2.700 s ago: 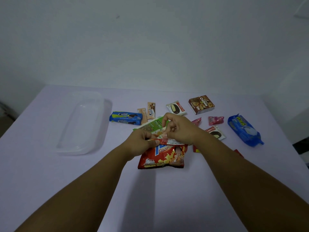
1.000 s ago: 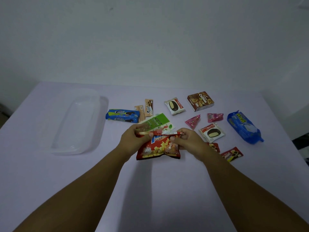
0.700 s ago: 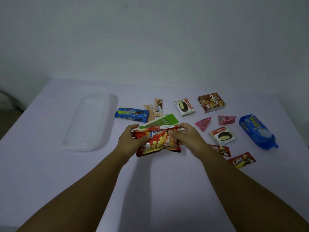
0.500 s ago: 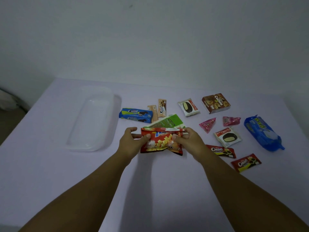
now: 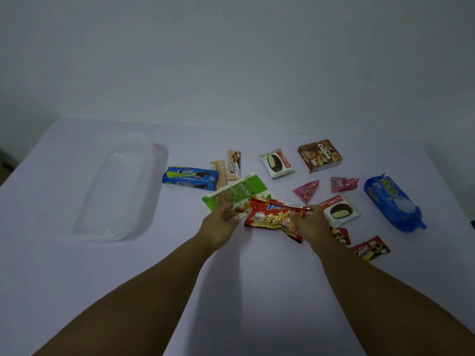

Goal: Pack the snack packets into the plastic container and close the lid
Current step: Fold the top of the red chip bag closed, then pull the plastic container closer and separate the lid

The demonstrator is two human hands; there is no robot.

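- The right hand (image 5: 309,223) pinches the right end of a crumpled red potato-snack bag (image 5: 273,217) along its top seam; that grip is grasping the bag, which sits low over the pale lilac worktop (image 5: 77,278).
- The left hand (image 5: 222,223) has its fingertips on the near end of a green nut-snack packet (image 5: 235,194); whether this grip is clenched round the packet or only touching it cannot be told.
- The clear plastic container (image 5: 118,191) stands to the left, well apart from both hands, with no packet visible inside.
- Between the container and the green packet lies a blue cream-biscuit pack (image 5: 190,178), with two small tan wafer packets (image 5: 227,168) just beside it.
- Farther back are a white Choco Pie wrapper (image 5: 277,163) and a brown cookie box (image 5: 320,155).
- To the right lie two pink sweet packets (image 5: 325,188), a second white Choco Pie wrapper (image 5: 340,210), a large blue biscuit pack (image 5: 393,203) and two small red biscuit packets (image 5: 370,249).
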